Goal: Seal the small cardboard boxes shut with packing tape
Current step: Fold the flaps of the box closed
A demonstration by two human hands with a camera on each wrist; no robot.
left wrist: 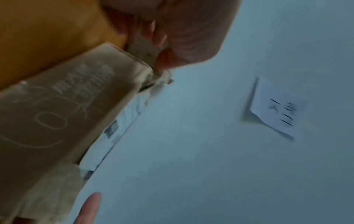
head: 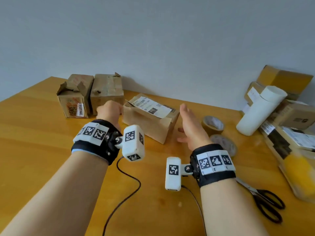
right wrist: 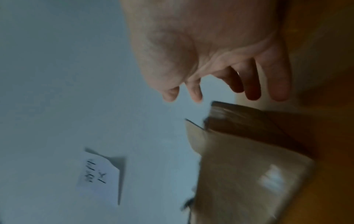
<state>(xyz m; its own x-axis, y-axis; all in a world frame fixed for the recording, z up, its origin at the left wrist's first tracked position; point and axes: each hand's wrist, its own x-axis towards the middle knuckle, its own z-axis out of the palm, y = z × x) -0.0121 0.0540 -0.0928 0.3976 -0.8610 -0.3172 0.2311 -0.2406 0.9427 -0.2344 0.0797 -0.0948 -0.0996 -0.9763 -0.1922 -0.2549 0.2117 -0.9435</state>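
Pinched between the curled fingers of the left hand [head: 109, 109] is the ragged left end of the labelled box [head: 150, 116]; the wrist view shows the fingertips closed on a torn flap at its corner. Nothing is held by the right hand [head: 189, 126], which is spread with straight fingers just beside the box's right end, apparently not touching it.

The box lies at the middle of the wooden table [head: 42, 150], with two worn boxes [head: 88, 96] just behind to the left. Two tape rolls [head: 213, 125] are set near the right hand, and scissors [head: 265, 201] lie by the right forearm.

Judged from this, the weak flap could tear further if the box is dragged by it alone, and the light box could swing or slide away from the unsupported right side.

Both wrist views are blurred, so the exact contact is hard to confirm. The pile at the right edge is cut off.
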